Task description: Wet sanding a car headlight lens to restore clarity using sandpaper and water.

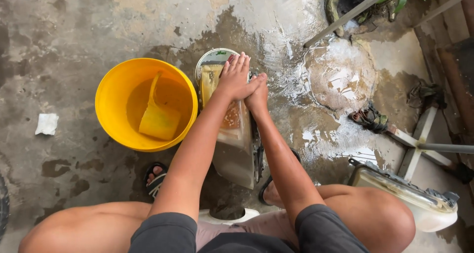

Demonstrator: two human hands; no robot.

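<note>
I squat over a long headlight-like unit (237, 139) with a clear lens, a white rounded top and a dark edge, lying on the wet concrete floor. My left hand (236, 77) rests flat on its upper part, fingers straight and close together. My right hand (257, 99) is curled around the unit's right edge, touching the side of my left hand. Just left of the unit stands a yellow bucket (116, 85) holding murky water and a yellow scoop (158, 117).
A second similar lamp unit (410, 198) lies by my right knee. A crumpled white scrap (47, 123) sits on the floor at left. A round foamy slab (340, 75), a dark rag (369, 118), a white frame (419, 139) and metal poles (350, 13) are at right.
</note>
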